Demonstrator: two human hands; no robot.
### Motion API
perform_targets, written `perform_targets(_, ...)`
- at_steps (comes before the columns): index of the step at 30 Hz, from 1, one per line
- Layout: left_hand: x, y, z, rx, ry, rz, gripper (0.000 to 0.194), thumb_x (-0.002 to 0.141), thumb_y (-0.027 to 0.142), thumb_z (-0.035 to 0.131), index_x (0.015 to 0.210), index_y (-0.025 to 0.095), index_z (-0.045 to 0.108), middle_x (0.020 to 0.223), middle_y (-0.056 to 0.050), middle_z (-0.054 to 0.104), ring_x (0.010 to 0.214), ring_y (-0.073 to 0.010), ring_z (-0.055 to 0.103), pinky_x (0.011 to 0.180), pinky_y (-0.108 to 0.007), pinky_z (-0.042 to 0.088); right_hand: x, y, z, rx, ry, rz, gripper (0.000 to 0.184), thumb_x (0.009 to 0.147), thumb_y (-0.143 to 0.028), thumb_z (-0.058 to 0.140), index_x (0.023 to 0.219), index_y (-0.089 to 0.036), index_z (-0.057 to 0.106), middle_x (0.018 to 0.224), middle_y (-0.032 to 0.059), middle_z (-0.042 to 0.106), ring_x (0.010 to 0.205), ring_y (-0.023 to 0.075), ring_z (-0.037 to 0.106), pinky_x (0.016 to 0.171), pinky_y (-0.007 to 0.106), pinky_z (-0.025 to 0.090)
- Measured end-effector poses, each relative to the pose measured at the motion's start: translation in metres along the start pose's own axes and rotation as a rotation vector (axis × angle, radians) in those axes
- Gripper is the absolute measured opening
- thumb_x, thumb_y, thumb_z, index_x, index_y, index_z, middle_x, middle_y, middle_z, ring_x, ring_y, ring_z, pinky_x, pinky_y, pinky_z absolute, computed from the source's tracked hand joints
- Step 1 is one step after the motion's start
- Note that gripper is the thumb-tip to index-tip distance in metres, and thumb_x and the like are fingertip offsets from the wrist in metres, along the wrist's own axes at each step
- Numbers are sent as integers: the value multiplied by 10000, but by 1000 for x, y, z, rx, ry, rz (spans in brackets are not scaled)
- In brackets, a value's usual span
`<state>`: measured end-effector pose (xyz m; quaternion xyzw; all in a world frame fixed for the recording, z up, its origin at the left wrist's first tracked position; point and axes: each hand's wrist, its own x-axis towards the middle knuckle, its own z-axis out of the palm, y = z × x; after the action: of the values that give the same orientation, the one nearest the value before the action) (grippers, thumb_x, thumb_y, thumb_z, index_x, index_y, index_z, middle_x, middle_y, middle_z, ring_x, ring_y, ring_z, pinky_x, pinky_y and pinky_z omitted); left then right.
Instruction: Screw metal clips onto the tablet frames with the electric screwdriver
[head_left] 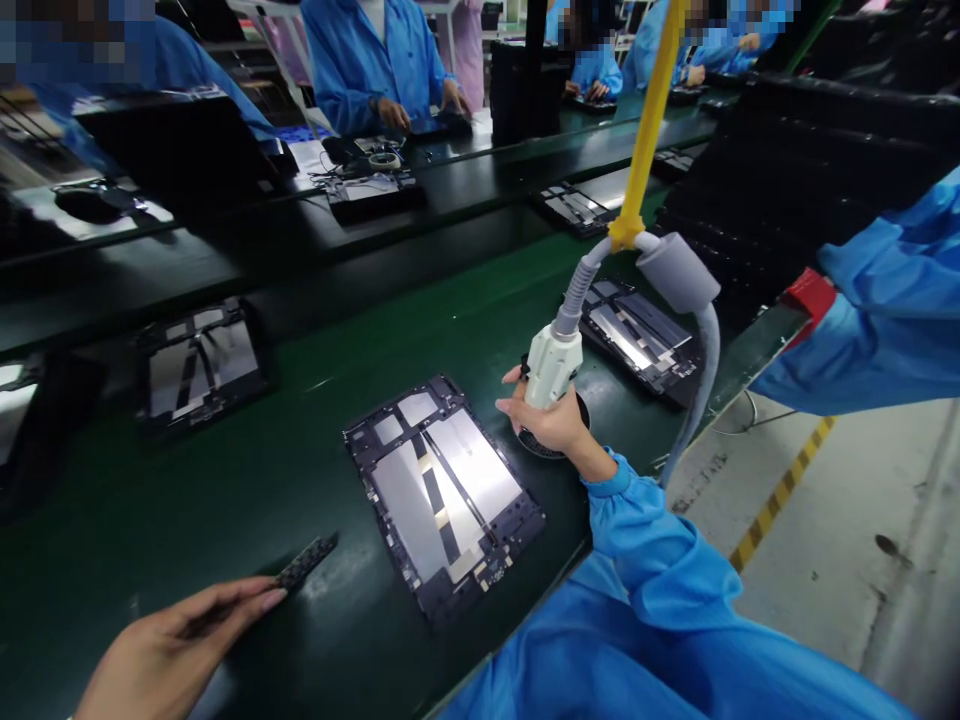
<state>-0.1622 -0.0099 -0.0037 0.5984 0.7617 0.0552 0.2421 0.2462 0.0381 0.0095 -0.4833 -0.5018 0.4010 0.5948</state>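
My right hand [551,420] is closed round a white electric screwdriver [553,362] that hangs from a grey hose and a yellow pole. Its tip is down at a small round black dish [577,425] on the green belt. My left hand [176,650] pinches one end of a thin dark strip-shaped part [306,562], which lies low over the belt at the lower left. Between my hands an open tablet back frame [442,495] lies flat, silver plates showing inside its dark rim.
More open tablet frames lie on the belt: one at the left [199,365], one beyond the screwdriver [637,335], another farther back [574,208]. Workers in blue coats stand along the far side. A blue sleeve [885,310] reaches in at the right. The belt's edge drops to the floor on the right.
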Motion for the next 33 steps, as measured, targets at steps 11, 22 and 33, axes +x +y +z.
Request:
perform_targets(11, -26, 57, -3, 5, 44, 73, 105, 725, 315, 651, 723, 241, 726, 673, -14, 710, 648, -189, 630, 634, -273, 431, -8, -34, -2, -131, 160, -177, 230, 690, -262, 794, 854, -260, 633, 463, -48, 565, 387, 165, 508, 511, 392, 490)
perform_targets(22, -46, 32, 17, -383, 281, 240, 147, 773, 336, 625, 743, 211, 695, 884, -39, 746, 790, -184, 679, 713, -271, 500, -14, -63, 85, 125, -315, -117, 340, 776, -223, 715, 1077, -241, 560, 498, -76, 580, 390, 139, 537, 431, 303, 458)
perform_targets(33, -39, 56, 50, -690, 467, 380, 188, 831, 281, 608, 925, 191, 743, 804, -32, 696, 664, -127, 658, 627, -236, 540, -3, -35, 173, 71, -466, -19, 277, 725, -186, 685, 978, -191, 572, 438, -95, 543, 384, 116, 517, 480, 289, 453)
